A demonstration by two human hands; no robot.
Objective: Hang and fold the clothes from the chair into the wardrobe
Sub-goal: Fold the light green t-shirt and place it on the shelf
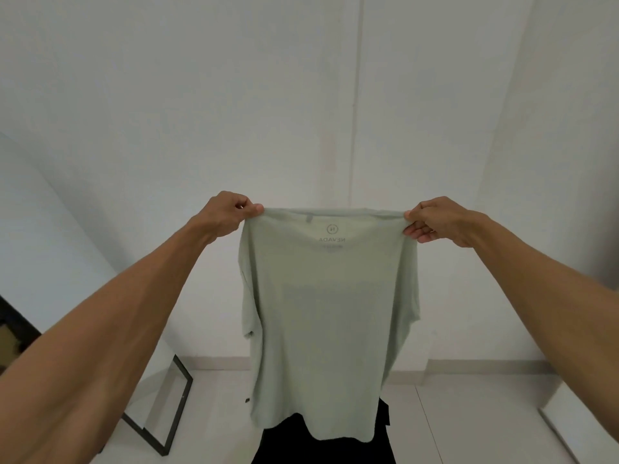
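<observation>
White wall (pixel 234 95) filled most of view, plain, faint brownish stain near middle. Thin vertical seam (pixel 356 95) ran down wall right of centre. Pale skirting board (pixel 221 363) lined wall foot. Light tiled floor (pixel 469 423) below, one tile joint (pixel 433 426) running toward camera. Black-framed pane (pixel 181 410) stood tilted at lower left, base on floor. White slanted panel (pixel 50 212) rose at left edge; dark blurred object (pixel 13 326) beneath it, kind unclear.
</observation>
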